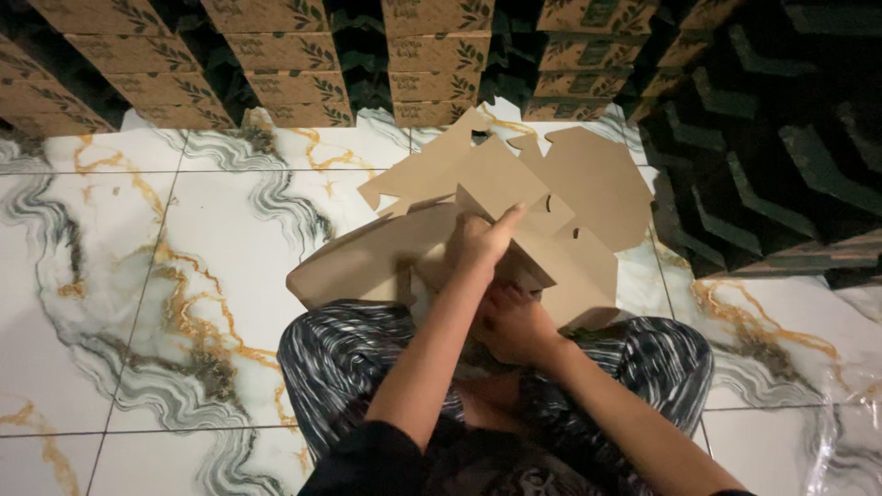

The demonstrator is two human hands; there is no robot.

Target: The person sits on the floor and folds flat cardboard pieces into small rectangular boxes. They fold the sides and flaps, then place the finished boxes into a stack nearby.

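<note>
You sit on the floor, white tiles with wavy lines. Stacks of boxes stand along its far edge, dark stacks at the right. A flat brown card lies over your knees. Your left hand grips its folded flap. Your right hand holds its near edge from under.

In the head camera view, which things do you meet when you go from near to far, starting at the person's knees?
Patterned trousers → right hand → left hand on the flat cardboard box blank → stacked printed boxes.
</note>
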